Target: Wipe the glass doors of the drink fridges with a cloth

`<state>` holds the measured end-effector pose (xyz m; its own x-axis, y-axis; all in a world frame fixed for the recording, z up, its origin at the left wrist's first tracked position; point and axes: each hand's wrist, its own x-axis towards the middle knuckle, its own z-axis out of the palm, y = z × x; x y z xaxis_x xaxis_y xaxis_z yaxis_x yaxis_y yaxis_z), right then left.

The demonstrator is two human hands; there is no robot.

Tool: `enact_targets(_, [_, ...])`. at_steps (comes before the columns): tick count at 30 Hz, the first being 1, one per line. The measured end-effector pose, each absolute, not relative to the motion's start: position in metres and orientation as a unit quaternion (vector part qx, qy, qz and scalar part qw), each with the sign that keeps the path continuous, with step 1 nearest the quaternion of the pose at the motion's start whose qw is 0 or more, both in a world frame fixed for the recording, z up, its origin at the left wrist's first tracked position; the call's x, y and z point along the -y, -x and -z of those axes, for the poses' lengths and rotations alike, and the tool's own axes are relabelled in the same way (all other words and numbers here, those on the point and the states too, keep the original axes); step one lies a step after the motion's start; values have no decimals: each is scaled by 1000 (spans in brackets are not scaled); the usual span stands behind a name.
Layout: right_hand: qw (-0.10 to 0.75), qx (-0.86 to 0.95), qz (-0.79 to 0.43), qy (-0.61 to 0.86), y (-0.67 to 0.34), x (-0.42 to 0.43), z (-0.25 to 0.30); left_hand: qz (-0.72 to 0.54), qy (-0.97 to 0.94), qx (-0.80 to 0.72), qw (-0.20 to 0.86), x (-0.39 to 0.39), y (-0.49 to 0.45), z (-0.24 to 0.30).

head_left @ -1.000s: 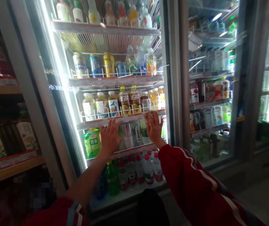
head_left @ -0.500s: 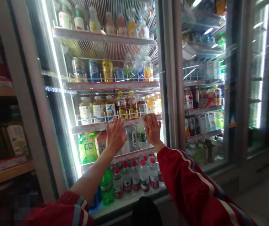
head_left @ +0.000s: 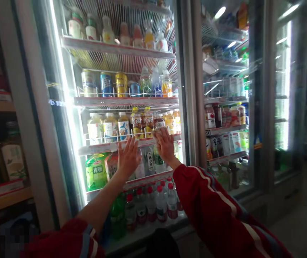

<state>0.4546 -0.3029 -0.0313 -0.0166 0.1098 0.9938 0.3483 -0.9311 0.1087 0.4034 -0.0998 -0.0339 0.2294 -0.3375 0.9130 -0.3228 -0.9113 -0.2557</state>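
My left hand (head_left: 128, 156) is spread against the glass front of a lit drinks cooler, its fingers pointing up and nothing in it. To the right, my right hand (head_left: 165, 144) is bent over a crumpled, light-brown cloth (head_left: 156, 134) and presses it to the glass. Most of the cloth is hidden under the fingers. Behind the glass, near both hands, are bottled teas (head_left: 136, 123) on one shelf and a dark-labelled bottle (head_left: 149, 159) below.
A metal door frame (head_left: 192, 86) stands right of my right hand, with another drinks cooler (head_left: 224, 125) beyond it. At left is a wooden shelf (head_left: 8, 199) with jars and bottles. Red-capped bottles (head_left: 161, 204) line the cooler's bottom.
My right hand has slid with the cloth a little left and up across the glass. My left hand stays spread in nearly the same place. The view has shifted slightly.
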Motion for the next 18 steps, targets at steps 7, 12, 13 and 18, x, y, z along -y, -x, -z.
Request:
enact_targets(7, [154, 86, 674, 718, -455, 320, 21, 579, 799, -160, 12, 77, -398, 19])
enact_targets(12, [205, 29, 677, 706, -462, 319, 10, 569, 806, -160, 17, 70, -397, 19])
enact_targets(13, [197, 38, 679, 706, -461, 313, 10, 570, 806, -162, 16, 70, -397, 19])
enact_targets(18, [110, 141, 678, 713, -451, 272, 16, 592, 792, -153, 3, 62, -395, 14])
